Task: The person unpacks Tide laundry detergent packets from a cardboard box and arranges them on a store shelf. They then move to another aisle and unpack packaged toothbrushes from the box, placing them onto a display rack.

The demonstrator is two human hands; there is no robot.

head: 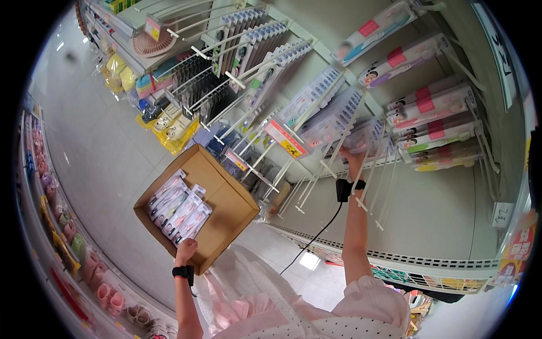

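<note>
My left hand grips the near wall of an open cardboard box, fingers curled over its rim. Inside the box, along its left side, lie several slim blister packs on white cards. My right hand reaches between wire display hooks, against a cluster of clear blister packs low on the rack. Its fingers are partly hidden by the packs and hooks, so whether it grips one cannot be told. Just left of it hang more clear packs in rows.
Long metal hooks jut out around my right forearm. A cable runs from my right wrist. Packaged brushes hang at right above a perforated shelf edge. A price sign sticks out. Shelves of slippers line the left.
</note>
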